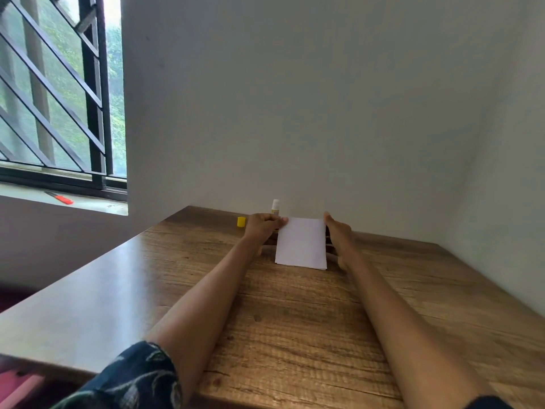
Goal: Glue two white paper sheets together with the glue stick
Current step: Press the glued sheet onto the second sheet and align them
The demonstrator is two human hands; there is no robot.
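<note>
A white paper sheet (300,245) is held tilted up over the far part of the wooden table (295,320); a second sheet's edge peeks out beneath its near edge. My left hand (264,225) pinches the sheet's far left corner. My right hand (339,236) grips its right edge. Behind my left hand stands the uncapped glue stick (275,206), upright near the wall. Its yellow cap (241,221) sits on the table to the left.
A white wall runs along the table's far and right sides. To the left is a barred window with a sill (59,199), where a red-handled tool (60,198) lies. The table's left edge drops off to the floor.
</note>
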